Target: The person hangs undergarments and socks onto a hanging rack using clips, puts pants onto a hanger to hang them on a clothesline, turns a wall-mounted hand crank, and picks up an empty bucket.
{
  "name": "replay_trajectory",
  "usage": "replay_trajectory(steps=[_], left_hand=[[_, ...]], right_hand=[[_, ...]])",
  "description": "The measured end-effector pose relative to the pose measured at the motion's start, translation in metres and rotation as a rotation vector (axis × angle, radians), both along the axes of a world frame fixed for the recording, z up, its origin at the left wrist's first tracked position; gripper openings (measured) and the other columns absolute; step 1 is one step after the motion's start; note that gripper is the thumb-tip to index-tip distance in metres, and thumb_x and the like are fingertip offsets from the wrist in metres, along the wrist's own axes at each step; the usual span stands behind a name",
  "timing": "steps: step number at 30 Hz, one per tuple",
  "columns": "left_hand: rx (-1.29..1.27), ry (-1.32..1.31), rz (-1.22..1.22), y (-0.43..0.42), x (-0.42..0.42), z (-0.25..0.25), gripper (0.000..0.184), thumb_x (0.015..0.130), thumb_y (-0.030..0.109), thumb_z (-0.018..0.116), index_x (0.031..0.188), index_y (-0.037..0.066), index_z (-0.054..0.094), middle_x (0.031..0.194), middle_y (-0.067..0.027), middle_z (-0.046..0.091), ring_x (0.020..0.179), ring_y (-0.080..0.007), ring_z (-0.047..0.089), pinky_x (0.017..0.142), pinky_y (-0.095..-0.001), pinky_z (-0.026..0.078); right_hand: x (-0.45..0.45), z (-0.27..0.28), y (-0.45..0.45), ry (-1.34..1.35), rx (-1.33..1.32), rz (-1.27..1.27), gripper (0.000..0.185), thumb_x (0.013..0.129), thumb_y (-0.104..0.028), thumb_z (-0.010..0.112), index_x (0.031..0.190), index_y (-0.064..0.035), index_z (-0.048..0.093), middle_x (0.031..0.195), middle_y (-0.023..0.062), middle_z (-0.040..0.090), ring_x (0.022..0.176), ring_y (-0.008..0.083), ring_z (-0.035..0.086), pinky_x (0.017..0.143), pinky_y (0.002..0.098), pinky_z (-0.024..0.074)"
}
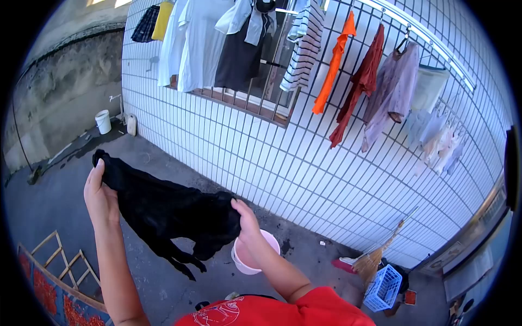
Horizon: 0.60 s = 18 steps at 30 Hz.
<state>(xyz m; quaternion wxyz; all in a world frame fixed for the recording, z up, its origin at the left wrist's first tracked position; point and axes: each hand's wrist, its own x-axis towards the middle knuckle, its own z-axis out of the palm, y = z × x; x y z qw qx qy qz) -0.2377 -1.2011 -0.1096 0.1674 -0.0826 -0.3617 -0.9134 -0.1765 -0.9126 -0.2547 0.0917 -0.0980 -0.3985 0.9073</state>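
A black garment is stretched between my two hands, its lower part hanging down in loose strips. My left hand is closed on its left end, thumb pointing up. At the other end, my right hand pinches the bunched edge. The garment's exact kind cannot be made out. Below and behind my right forearm stands a pink bucket on the grey ground, partly hidden by the arm.
Several clothes, among them an orange garment and a striped shirt, hang from a rail along the tiled wall. A straw broom and blue crate are at right. A white bucket stands far left; a wooden frame is lower left.
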Motion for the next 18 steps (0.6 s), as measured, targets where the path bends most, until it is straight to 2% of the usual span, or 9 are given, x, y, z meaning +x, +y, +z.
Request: replay_trajectory(steps=[3,4,7,9,10,12,14,16,18], left_hand=[[-0.220,-0.152,0.051,-0.021,-0.063,-0.048,0.016,0.087,0.022,0.064,0.083,0.007,0.060,0.070,0.0013,0.058,0.055,-0.0065,0.052,0.046,-0.0200,0.035],[-0.378,-0.252,0.027,-0.028,-0.089,-0.076,0.021,0.083,0.028,0.067,0.080,0.009,0.058,0.064,0.0037,0.052,0.046,-0.0041,0.041,0.040,-0.0205,0.023],[-0.828,-0.381,-0.016,-0.006,-0.142,-0.140,0.050,0.082,0.037,0.067,0.092,-0.011,0.059,0.070,-0.0070,0.059,0.057,-0.0156,0.059,0.051,-0.0262,0.047],[-1.547,-0.271,-0.009,0.002,-0.171,-0.172,0.048,0.081,0.046,0.063,0.077,-0.003,0.066,0.074,-0.0191,0.065,0.076,-0.0312,0.065,0.068,-0.0393,0.051],[-1.793,-0.318,0.000,0.013,-0.163,-0.152,0.048,0.081,0.048,0.061,0.076,0.001,0.068,0.082,-0.0178,0.067,0.083,-0.0358,0.063,0.075,-0.0427,0.050],[-1.514,-0.196,0.084,0.026,-0.180,-0.168,0.046,0.085,0.046,0.057,0.099,0.004,0.067,0.090,-0.0166,0.068,0.088,-0.0321,0.065,0.076,-0.0409,0.050],[-0.819,-0.300,-0.381,0.034,-0.187,-0.165,0.052,0.095,0.045,0.044,0.111,-0.001,0.062,0.103,-0.0144,0.066,0.097,-0.0242,0.061,0.086,-0.0358,0.046],[-0.664,-0.065,-0.506,0.039,-0.195,-0.175,0.057,0.096,0.045,0.039,0.124,-0.003,0.053,0.117,-0.0144,0.059,0.112,-0.0224,0.052,0.101,-0.0338,0.034],[-0.810,-0.036,-0.478,0.047,-0.211,-0.192,0.064,0.091,0.045,0.053,0.133,-0.002,0.043,0.131,-0.0171,0.048,0.119,-0.0249,0.048,0.103,-0.0358,0.034]], right_hand=[[-0.049,0.068,0.008,0.290,-0.038,0.081,0.021,0.089,-0.016,0.056,0.103,-0.0010,0.058,0.097,0.0077,0.064,0.091,0.0190,0.061,0.084,0.0313,0.0474],[-0.064,0.088,0.000,0.296,-0.060,0.062,0.020,0.089,-0.017,0.057,0.102,-0.0010,0.058,0.096,0.0081,0.064,0.090,0.0196,0.061,0.083,0.0317,0.0478],[-0.112,0.120,-0.035,0.317,-0.059,0.105,0.020,0.088,-0.018,0.060,0.099,-0.0016,0.059,0.093,0.0085,0.065,0.087,0.0202,0.062,0.080,0.0324,0.0487],[-0.154,0.119,-0.052,0.333,-0.149,0.169,0.020,0.087,-0.020,0.061,0.098,-0.0029,0.060,0.092,0.0083,0.065,0.084,0.0207,0.062,0.075,0.0339,0.0496],[-0.172,0.116,-0.060,0.307,-0.194,0.214,0.021,0.087,-0.021,0.062,0.099,-0.0042,0.060,0.090,0.0076,0.064,0.081,0.0211,0.061,0.072,0.0351,0.0501],[-0.201,0.109,-0.074,0.276,-0.217,0.170,0.022,0.087,-0.022,0.061,0.099,-0.0030,0.061,0.090,0.0087,0.065,0.083,0.0228,0.062,0.075,0.0366,0.0503],[-0.237,0.107,-0.081,0.245,-0.244,0.131,0.022,0.087,-0.022,0.061,0.099,-0.0029,0.061,0.090,0.0090,0.066,0.083,0.0237,0.062,0.076,0.0371,0.0504],[-0.275,0.096,-0.079,0.212,-0.233,0.191,0.021,0.087,-0.023,0.061,0.098,-0.0047,0.062,0.090,0.0086,0.066,0.082,0.0235,0.062,0.075,0.0363,0.0503],[-0.312,0.092,-0.080,0.215,-0.213,0.239,0.022,0.087,-0.024,0.061,0.098,-0.0051,0.062,0.090,0.0084,0.066,0.082,0.0234,0.062,0.074,0.0362,0.0502]])
